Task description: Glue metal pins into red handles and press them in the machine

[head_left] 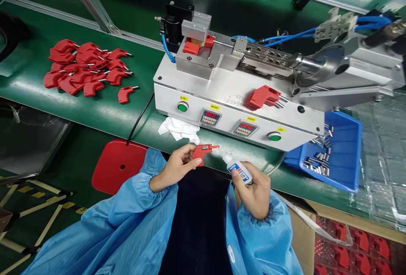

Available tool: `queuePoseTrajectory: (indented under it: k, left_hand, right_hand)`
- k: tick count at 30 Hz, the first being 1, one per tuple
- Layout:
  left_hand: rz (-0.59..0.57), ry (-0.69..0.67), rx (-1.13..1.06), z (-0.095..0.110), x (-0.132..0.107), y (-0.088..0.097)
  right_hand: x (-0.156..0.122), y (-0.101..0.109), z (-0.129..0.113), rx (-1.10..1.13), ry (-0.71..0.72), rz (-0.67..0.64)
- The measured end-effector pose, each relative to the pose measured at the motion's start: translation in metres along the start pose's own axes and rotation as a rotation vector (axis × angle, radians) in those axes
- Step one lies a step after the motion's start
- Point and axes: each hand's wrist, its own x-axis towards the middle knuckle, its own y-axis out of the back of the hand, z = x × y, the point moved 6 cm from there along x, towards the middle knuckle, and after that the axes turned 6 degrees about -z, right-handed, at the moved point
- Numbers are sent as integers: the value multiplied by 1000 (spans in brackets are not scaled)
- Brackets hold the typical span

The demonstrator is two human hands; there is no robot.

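Observation:
Between the thumb and fingers of my left hand (178, 166) is a red pistol-shaped plastic part (201, 153), its thin red tip pointing right. My right hand (256, 190) grips a small white glue bottle (238, 170) with a blue label, tilted so its nozzle points up and left toward that tip. A small gap separates nozzle and tip. Just beyond my left hand a crumpled white cloth (180, 130) lies on the green bench. More red parts (262, 97) with metal tubes rest on the machine's top, and another red part (191, 46) sits in its fixture.
A bench machine (222, 118) with green buttons and red displays stands ahead. Many red parts with metal tubes are heaped (85, 65) at the left. A blue bin (345, 152) of short metal tubes is at the right. Below are a red stool (111, 167) and a carton of red parts (352, 249).

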Motion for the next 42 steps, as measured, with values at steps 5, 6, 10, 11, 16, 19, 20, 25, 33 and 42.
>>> queuePoseTrajectory:
  k: [5,6,10,11,16,19,20,25,33,42]
  left_hand:
    - [0,-13,-6,1,0,0]
    - [-1,-15,-9,1,0,0]
    - [-5,-17,-16,0,-1,-1]
    - [-4,-15,-18,0,-1,-1]
    - [25,3,-39,-3,1,2]
    - [27,30,-35,-5,1,5]
    - [32,43,-31,-6,0,6]
    - [98,92,61,-18,-10,20]
    - [177,168,104,-37,-19,60]
    - [252,164,60,-27,-13,64]
  right_hand:
    - [-1,1,0,23,16,20]
    - [-1,1,0,28,11,21]
    - [-1,0,1,66,-10,16]
    - [-1,0,2,91,-15,12]
    - [-6,-8,29,394,-176,-29]
    - [-7,-17,44,623,-214,-37]
    - [-6,-21,47,664,-201,-36]
    - [-2,-44,56,350,-67,46]
    - [-20,-2,59,-80,111,53]
    - [27,176,162,-563,-699,-162]
